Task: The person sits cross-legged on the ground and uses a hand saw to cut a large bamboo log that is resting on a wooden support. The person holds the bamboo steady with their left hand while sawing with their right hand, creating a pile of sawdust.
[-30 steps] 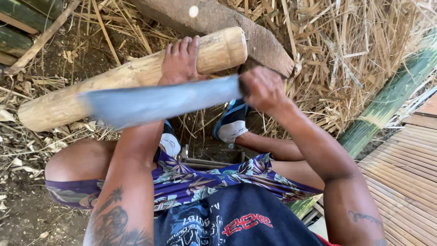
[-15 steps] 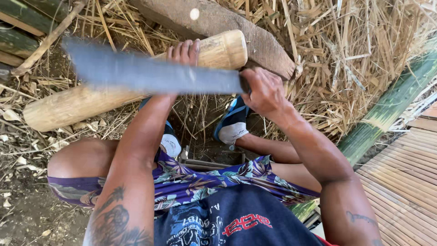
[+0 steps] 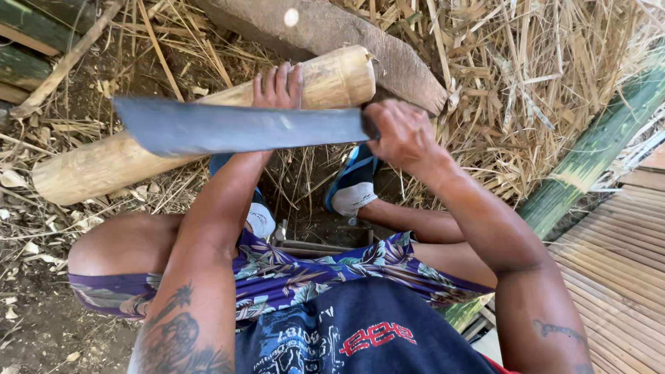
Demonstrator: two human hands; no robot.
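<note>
A pale, peeled bamboo section (image 3: 104, 163) lies slanted across the ground in front of my knees, its cut end at the upper right. My left hand (image 3: 277, 86) grips it near that end, fingers curled over the top. My right hand (image 3: 398, 135) is closed on the handle of a long, dark machete (image 3: 235, 128). The wide blade points left and hovers flat just above the bamboo and my left forearm.
A big brown log (image 3: 332, 31) rests behind the bamboo. Dry straw and split strips cover the ground at the upper right. A green bamboo pole (image 3: 596, 149) runs diagonally at right beside a slatted bamboo floor (image 3: 616, 277). My feet wear blue sandals (image 3: 353, 183).
The machete blade has gone from lower and tilted, up above the bamboo, and now sits a little lower, level over it. My left hand has kept its grip.
</note>
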